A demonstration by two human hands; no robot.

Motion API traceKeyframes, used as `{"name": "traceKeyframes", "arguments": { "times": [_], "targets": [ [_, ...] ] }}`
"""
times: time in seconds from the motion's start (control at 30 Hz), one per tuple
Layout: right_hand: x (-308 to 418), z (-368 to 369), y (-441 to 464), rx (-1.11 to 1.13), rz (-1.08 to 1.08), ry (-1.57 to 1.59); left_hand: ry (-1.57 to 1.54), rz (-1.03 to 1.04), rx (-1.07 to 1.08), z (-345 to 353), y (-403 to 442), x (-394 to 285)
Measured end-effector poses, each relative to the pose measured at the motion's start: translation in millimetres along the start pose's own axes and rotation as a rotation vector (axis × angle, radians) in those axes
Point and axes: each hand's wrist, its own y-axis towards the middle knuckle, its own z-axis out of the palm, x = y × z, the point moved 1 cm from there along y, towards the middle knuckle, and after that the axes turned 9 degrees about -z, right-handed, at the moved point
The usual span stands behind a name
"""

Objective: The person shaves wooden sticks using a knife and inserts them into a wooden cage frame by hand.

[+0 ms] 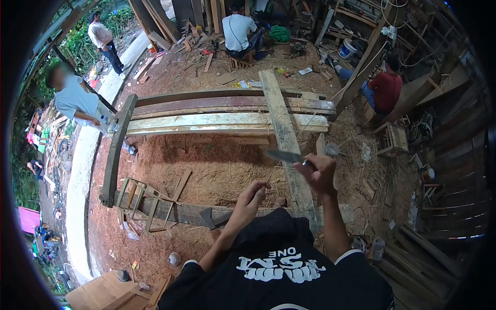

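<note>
In the head view, my right hand (319, 173) is closed around the handle of a knife (284, 155). Its broad grey blade points left, above a worn wooden plank (283, 121) that slants across the frame. My left hand (251, 195) is apart from the knife, lower and to the left, over the shavings. Its fingers are curled together, and whether they pinch something small cannot be made out. Just below that hand runs a thick timber beam (191, 214), with a dark angular piece (207, 218) against it.
Long boards (206, 120) lie side by side beyond the shavings, joined by a crosswise beam (118, 150) at left. A small wooden frame (150, 201) leans nearby. People are around: one standing left (82, 101), one farther back (103, 39), one crouching (239, 31), one seated right (385, 88).
</note>
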Motion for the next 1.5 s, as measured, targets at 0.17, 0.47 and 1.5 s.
{"name": "traceKeyframes", "arguments": {
  "times": [0.17, 0.47, 1.5],
  "targets": [
    [27, 21, -1, 0.052, -0.071, 0.104, -0.02, 0.06, 0.023, 4, 5, -9],
    [39, 13, 20, 0.219, 0.361, 0.59, 0.208, 0.127, 0.028, -2, 0, -3],
    [12, 4, 26, 0.08, 0.164, 0.218, -0.142, -0.148, 0.147, -7, 14, -37]
  ]
}}
